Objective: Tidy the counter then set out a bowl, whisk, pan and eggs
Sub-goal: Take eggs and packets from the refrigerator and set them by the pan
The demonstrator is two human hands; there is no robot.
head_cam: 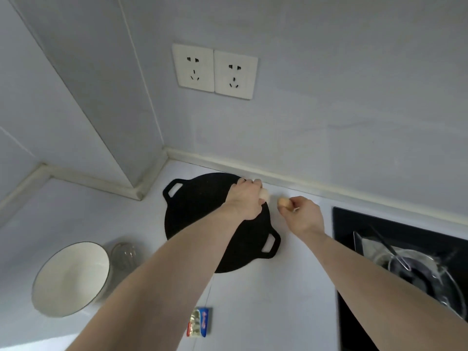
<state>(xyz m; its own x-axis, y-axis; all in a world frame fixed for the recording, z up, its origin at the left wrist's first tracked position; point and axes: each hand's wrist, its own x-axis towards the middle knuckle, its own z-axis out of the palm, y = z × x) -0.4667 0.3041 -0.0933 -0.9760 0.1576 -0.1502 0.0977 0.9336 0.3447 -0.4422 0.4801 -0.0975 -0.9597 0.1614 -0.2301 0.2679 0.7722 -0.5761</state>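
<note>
Both bare arms reach straight out over the pale counter (253, 300). The left hand (247, 200) hovers above the flat black two-handled pan (200, 211), fingers curled around a pale egg (264, 193) — possibly a second one at its fingertips, hard to tell. The right hand (302, 215) sits just beside the pan, pinching one tan egg (283, 202). One white round bowl (72, 278) stands near left, a wire whisk (124, 255) blurred behind it. One small blue packet (198, 321) lies near the front edge.
</note>
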